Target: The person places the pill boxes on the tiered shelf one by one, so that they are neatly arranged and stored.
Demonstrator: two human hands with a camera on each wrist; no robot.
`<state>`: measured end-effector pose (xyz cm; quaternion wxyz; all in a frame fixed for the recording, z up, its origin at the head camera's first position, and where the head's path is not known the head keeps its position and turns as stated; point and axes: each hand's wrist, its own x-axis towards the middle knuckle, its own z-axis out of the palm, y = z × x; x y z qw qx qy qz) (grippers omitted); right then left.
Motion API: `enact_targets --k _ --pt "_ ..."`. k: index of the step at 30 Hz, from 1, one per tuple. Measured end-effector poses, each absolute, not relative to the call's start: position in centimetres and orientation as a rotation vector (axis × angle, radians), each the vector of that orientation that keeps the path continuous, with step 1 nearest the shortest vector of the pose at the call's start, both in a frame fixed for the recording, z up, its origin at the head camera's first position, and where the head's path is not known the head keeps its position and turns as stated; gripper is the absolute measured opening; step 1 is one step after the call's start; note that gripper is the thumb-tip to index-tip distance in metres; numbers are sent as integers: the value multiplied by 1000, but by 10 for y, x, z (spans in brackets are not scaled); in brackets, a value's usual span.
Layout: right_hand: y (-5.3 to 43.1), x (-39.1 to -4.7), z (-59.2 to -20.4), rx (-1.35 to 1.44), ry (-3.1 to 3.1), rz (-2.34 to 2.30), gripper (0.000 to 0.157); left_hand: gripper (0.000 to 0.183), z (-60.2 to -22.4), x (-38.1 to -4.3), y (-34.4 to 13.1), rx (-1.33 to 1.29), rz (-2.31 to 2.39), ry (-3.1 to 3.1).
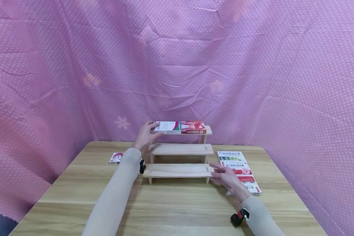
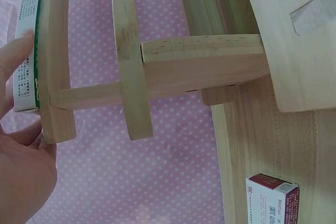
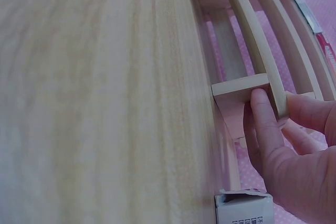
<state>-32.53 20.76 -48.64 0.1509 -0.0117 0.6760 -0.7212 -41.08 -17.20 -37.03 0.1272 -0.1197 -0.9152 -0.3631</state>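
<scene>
A three-tier wooden display stand (image 1: 178, 169) occupies the middle of the table. On its top tier lie a white medicine box (image 1: 168, 126) with green and purple parts and, right beside it, a red medicine box (image 1: 193, 127). My left hand (image 1: 144, 136) holds the white box at its left end; in the left wrist view the thumb lies on the face of the box (image 2: 26, 72), other fingers around the shelf's end. My right hand (image 1: 228, 179) grips the bottom tier's right end, thumb on top and fingers against the side support (image 3: 239, 95).
Several medicine boxes (image 1: 231, 157) lie in a column on the right of the table, partly behind my right hand. A small white and red box (image 1: 115, 158) lies at the left, partly hidden by my left sleeve. Pink dotted cloth (image 1: 177, 65) hangs behind the table.
</scene>
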Motion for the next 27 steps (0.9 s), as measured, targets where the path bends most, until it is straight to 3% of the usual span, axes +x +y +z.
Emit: enact_targets --k 11,20,27 --pt "206 -327 -487 5 1956 -2075 52 73 -376 -410 -173 -380 -1109 -2570" --pt "204 -326 -487 -6 1951 -2072 53 75 -386 -401 -185 -354 -1413 -2404" --pt "205 -327 -487 13 1958 -2072 53 58 -391 -394 -196 -381 -1563 -2249"
